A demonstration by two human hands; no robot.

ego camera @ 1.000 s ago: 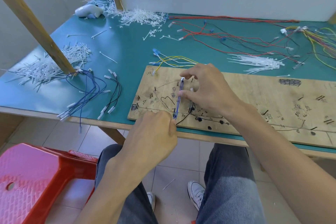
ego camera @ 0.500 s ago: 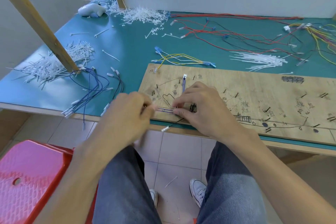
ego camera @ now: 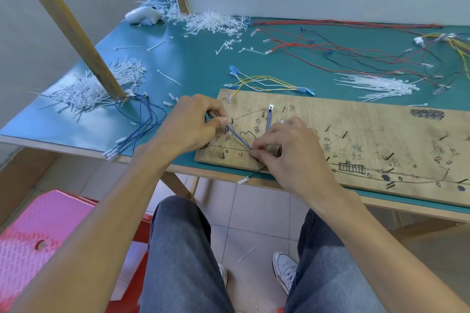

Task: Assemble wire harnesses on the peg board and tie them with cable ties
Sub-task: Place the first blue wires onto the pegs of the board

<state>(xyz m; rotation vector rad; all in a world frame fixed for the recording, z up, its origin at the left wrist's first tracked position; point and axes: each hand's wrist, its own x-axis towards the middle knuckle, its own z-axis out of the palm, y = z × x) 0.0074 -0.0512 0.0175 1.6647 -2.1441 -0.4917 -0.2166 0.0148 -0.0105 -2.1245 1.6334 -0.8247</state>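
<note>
Sitting with knees in jeans [ego camera: 183,249] nearest the camera, a person works at a table [ego camera: 198,63], white shoes [ego camera: 284,269] on the tiled floor beside 1 stray tie [ego camera: 245,254] and a pink stool [ego camera: 30,236] at the left. Above the knees, both hands hold a blue wire [ego camera: 239,138] on the peg board [ego camera: 356,119], which lies along the table's front edge. The left hand [ego camera: 193,122] pinches 1 end of the wire between thumb and forefinger near a peg at the board's left end. The right hand [ego camera: 287,150] pinches the same wire with curled fingertips at its bend close to the board's front edge, so the wire runs taut and slanted between the 2 hands. From the bend it climbs to a white connector [ego camera: 271,107] set among pegs farther back. A black wire [ego camera: 244,180] hangs over the table edge below the right hand. Left of the board lies a bundle of blue wires [ego camera: 142,122], and behind it a heap of white ties [ego camera: 89,89] around a slanted wooden brace [ego camera: 68,20]. Just behind the board lie yellow wires [ego camera: 264,82] and a bundle of ties [ego camera: 376,85]. Farther back sprawl red wires [ego camera: 330,46], another tie heap [ego camera: 213,23] and a white object [ego camera: 143,16] by the wall.
</note>
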